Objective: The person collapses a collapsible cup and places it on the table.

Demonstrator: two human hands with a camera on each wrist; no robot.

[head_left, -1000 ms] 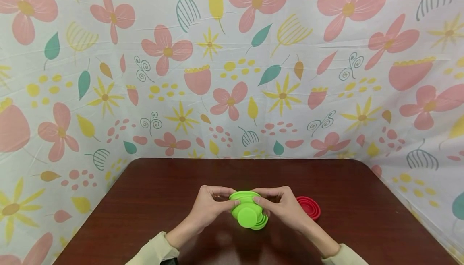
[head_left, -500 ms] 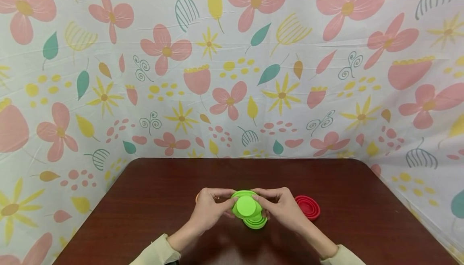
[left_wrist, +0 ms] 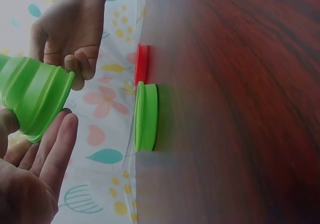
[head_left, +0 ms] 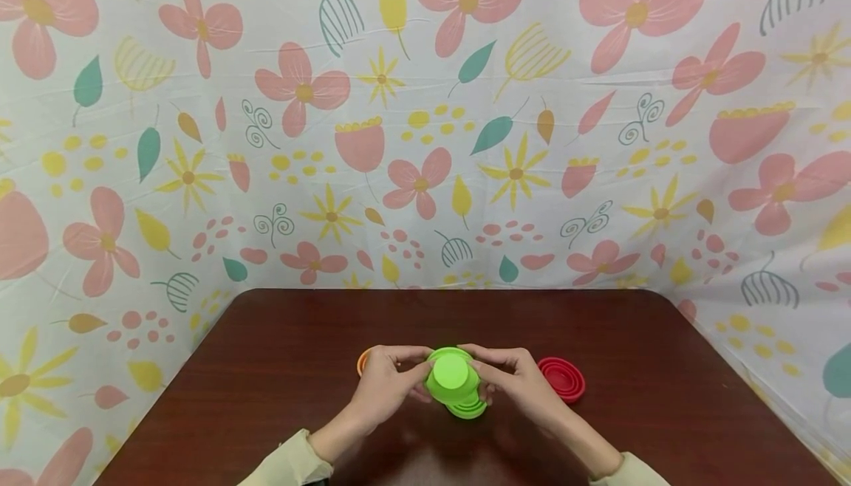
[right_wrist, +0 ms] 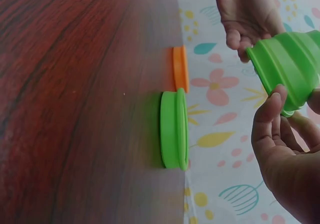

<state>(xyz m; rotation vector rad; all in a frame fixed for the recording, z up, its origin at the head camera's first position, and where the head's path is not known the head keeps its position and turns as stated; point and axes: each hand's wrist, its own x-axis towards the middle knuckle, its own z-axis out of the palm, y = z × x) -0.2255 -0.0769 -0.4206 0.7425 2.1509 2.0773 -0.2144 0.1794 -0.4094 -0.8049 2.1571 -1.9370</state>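
Observation:
Both hands hold a bright green collapsible cup (head_left: 450, 374) in the air, unfolded into ringed steps. Its small flat base faces up toward the head camera, and its wide rim points down at the table in the wrist views. My left hand (head_left: 385, 382) grips its left side with thumb and fingers. On the opposite side my right hand (head_left: 518, 382) grips it the same way. Beneath them a second green cup (left_wrist: 147, 117), folded flat, stands on the table, partly hidden by the held cup in the head view.
A flat red collapsible cup (head_left: 562, 379) lies on the dark wooden table (head_left: 299, 338), right of my right hand. An orange flat cup (right_wrist: 179, 68) is mostly hidden behind my left hand in the head view. A flowered cloth (head_left: 425, 139) hangs behind the table.
The held green cup has tilted, its base swinging up and away from me. More of the flat green cup's rings showed half a second ago. The orange cup's edge has come into view.

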